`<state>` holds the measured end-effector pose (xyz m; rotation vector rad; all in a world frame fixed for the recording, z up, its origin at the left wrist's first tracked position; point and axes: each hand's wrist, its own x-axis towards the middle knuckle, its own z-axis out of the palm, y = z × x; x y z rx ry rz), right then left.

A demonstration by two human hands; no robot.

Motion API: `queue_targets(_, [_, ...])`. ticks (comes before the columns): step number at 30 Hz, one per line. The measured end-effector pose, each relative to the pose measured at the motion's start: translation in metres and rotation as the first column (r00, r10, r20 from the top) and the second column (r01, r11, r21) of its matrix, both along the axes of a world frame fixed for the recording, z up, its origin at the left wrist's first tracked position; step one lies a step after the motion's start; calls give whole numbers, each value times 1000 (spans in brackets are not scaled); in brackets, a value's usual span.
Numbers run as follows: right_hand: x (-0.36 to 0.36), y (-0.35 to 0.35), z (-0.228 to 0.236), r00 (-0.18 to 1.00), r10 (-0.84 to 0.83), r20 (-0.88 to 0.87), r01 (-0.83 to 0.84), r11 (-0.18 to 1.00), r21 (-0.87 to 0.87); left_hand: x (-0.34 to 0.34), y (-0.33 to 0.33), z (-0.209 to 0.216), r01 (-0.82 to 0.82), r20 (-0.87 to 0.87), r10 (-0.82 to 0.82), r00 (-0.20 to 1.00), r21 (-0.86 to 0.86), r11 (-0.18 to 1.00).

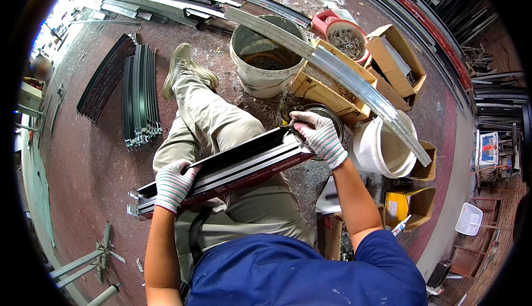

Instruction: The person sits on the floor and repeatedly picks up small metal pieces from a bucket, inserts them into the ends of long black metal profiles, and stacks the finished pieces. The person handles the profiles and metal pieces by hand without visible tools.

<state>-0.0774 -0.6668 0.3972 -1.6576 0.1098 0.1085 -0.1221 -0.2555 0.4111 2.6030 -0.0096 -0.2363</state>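
Note:
Across my lap lies a long black and silver metal profile (238,167) with a dark red lower face and small metal fittings jutting from its left end. My left hand (175,184), in a white striped glove, is wrapped round the profile near that end, thumb on top. My right hand (320,134), gloved the same way, is pinched at the profile's right end. Something small and dark shows at its fingertips, too small to name. A round metal tin (327,113) stands just behind the right hand, partly hidden by it.
Stacked dark profiles (141,93) lie on the floor at the left. A large dirty bucket (263,57), a wooden box (332,87), a white bucket (388,145) and a yellow carton (407,209) stand to the right. A long metal bar (338,73) rests across the containers.

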Motion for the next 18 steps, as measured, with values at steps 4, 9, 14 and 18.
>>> queue_targets(4, [-1,-2,1,1000,-1,-24,3,997,73,0,0,-1,-1,-2,1,1000,-38,999])
queue_targets(9, [1,-5,-5,995,51,87,-44,996,-74,0,2,-3,1,-3,-1,1000,7,1000])
queue_targets(14, [2,-3,0,983,110,146,-84,981,-178,0,1,-4,-9,-11,9,1000,-13,1000])
queue_targets(18, [2,8,9,991,98,92,-76,974,-213,1,0,-1,-25,-31,25,999,-2,1000])
